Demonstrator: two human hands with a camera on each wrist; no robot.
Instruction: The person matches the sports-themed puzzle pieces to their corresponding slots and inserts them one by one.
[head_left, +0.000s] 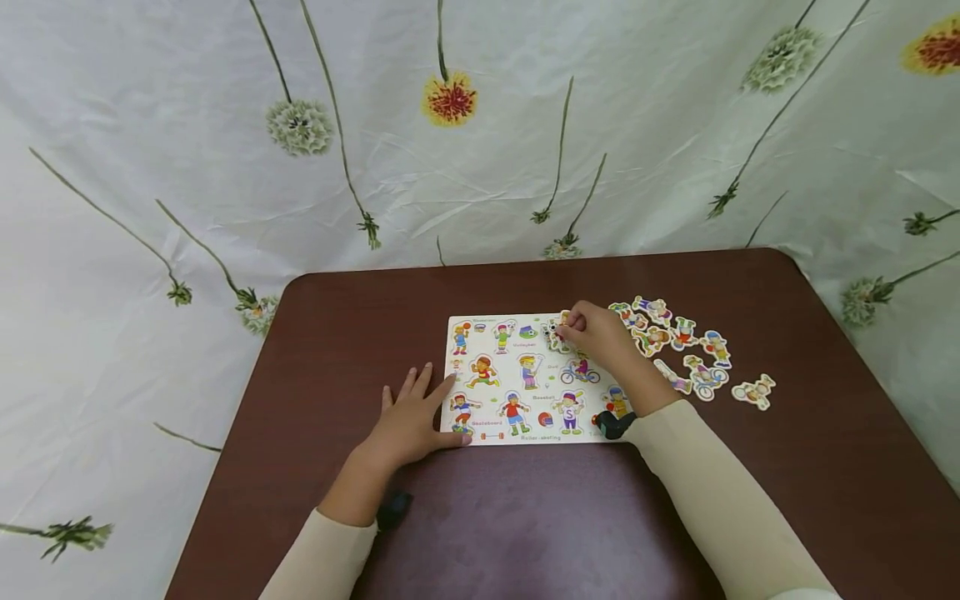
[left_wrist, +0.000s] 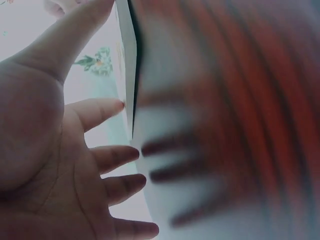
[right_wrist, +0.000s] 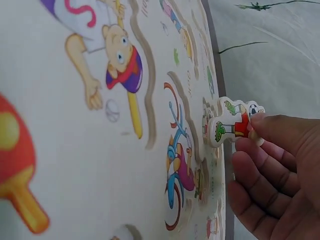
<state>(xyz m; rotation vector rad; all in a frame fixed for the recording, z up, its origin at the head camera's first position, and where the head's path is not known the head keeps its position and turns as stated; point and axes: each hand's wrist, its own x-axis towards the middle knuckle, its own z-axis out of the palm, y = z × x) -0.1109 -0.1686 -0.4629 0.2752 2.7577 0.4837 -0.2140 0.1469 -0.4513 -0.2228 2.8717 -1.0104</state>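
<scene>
A white puzzle board (head_left: pixel 498 408) with printed sports figures and matching recesses lies on the dark table. My left hand (head_left: pixel 408 423) is spread at the board's left edge, thumb and index finger touching it; in the left wrist view the other fingers stretch out straight beside the board's edge (left_wrist: pixel 129 65). Over the board's upper right part, my right hand (head_left: pixel 600 333) pinches a puzzle piece (right_wrist: pixel 232 122) of a soccer player between thumb and fingers. In the right wrist view the piece stands on edge just above the board, close to a recess; whether it touches is unclear.
Several loose puzzle pieces (head_left: pixel 682 333) lie in a cluster right of the board. One piece (head_left: pixel 753 392) lies apart, farther right. Behind the brown table (head_left: pixel 337 333) hangs a pale cloth (head_left: pixel 495 183) with printed flowers.
</scene>
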